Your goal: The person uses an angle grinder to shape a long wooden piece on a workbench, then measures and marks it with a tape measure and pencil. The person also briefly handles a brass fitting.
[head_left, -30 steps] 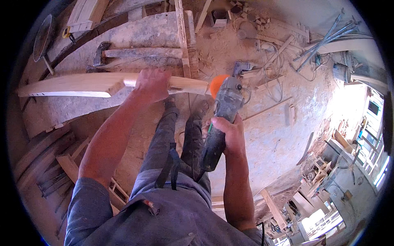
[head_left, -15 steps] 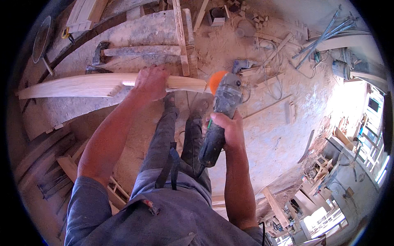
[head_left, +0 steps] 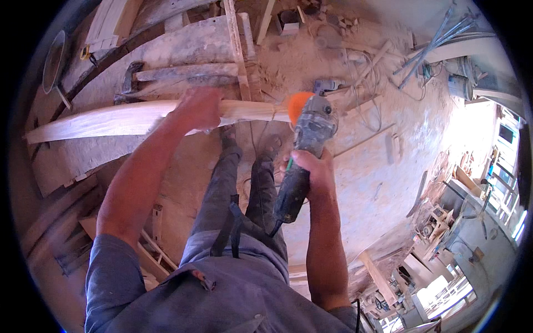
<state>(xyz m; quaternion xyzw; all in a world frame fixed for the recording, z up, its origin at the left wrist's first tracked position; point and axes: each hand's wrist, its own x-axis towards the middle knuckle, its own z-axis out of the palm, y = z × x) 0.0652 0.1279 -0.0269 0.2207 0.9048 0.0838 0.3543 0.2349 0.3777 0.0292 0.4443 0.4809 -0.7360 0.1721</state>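
Observation:
A long, slightly curved piece of pale wood (head_left: 105, 123) lies across the workbench (head_left: 183, 45), its right end reaching past the bench edge. My left hand (head_left: 201, 108) is closed over the wood near its middle. In my right hand (head_left: 314, 172) is an angle grinder (head_left: 312, 130), gripped round its dark body and tilted up. Its orange disc (head_left: 298, 107) is at the right end of the wood; whether it touches cannot be made out. Behind the wood, a clamp-like metal bar with a wooden length (head_left: 189, 72) rests on the bench.
A narrow upright strip of wood (head_left: 236, 47) crosses the bench's right end. On the dusty floor lie a blue-grey power tool (head_left: 328, 85), cables and wood offcuts. Metal rods (head_left: 436, 44) lean at the far right. Stacked boards (head_left: 114, 25) sit at the far left.
The wood has turned or shifted under my left hand, and its right end now extends farther right. The grinder has moved slightly right and down with my right hand. My view has shifted a little.

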